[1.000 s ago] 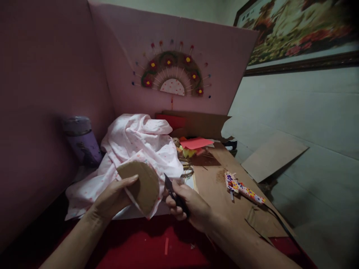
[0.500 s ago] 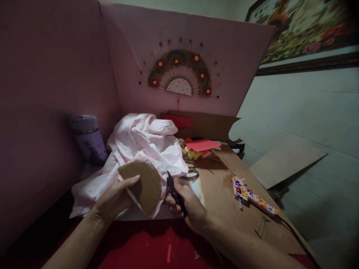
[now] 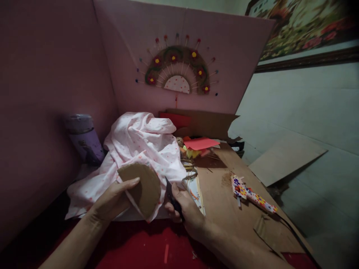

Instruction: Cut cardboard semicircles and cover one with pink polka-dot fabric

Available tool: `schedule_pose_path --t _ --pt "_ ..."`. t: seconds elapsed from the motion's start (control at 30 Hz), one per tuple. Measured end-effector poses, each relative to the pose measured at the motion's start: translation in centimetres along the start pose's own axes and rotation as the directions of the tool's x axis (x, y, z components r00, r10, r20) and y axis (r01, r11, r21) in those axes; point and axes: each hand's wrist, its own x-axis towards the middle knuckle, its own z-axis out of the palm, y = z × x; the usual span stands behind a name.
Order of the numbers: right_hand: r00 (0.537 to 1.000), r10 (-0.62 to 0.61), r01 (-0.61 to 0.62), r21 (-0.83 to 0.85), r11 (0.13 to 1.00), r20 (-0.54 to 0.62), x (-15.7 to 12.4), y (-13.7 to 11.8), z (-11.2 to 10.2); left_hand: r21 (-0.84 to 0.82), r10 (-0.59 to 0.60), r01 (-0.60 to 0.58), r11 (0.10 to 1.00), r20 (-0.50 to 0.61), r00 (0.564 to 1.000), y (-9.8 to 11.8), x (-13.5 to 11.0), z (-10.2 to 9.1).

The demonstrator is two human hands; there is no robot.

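- Pink board (image 3: 117,22): stands at the far side, with a flowered fan shape (image 3: 186,52) on its face.
- Worktop (image 3: 134,248): red along the near edge; a brown board (image 3: 221,198) lies over its right part.
- Spotted cloth (image 3: 140,138): heaped left of centre, its near part running behind the cardboard and showing along its edges.
- Purple bottle (image 3: 86,144): upright, far left of the cloth.
- Glue gun (image 3: 251,196): lies on the brown board at the right, well apart from both hands.
- Left hand (image 3: 113,200): its grip is clamped on cardboard and cloth together, thumb flat on the near face, fingers hidden behind.
- Right hand (image 3: 186,211): its grip is closed around a dark handle, thumb on top, fingers curled beneath.
- Cardboard half-circle (image 3: 147,188): held up near the middle, curved edge to the right.
- Black cutting tool (image 3: 174,201): in the right hand, tip just beside the cloth edge; whether they touch, I cannot tell.
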Motion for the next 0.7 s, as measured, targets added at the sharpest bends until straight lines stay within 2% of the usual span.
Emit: schedule_pose_path --t 0.23,0.37,0.57,0.7 --pt "0.999 -0.025 0.024 0.005 1.000 0.045 -0.10 -0.12 -0.05 0.029 0.007 -0.006 1.000 -0.021 1.000 -0.18 0.09 -0.04" --pt "0.999 0.020 -0.022 0.041 0.999 0.038 -0.05 0.03 -0.09 0.028 0.050 -0.049 0.998 -0.042 0.998 -0.26 0.22 0.00" --pt "0.999 -0.003 0.001 0.072 0.997 0.039 0.03 0.13 -0.21 0.061 -0.031 0.030 0.998 0.022 0.999 -0.23 0.05 0.05" --pt "0.999 0.004 -0.009 0.101 0.995 0.045 0.03 0.05 -0.28 0.068 -0.022 0.020 0.997 0.028 0.999 -0.30 0.04 0.00"
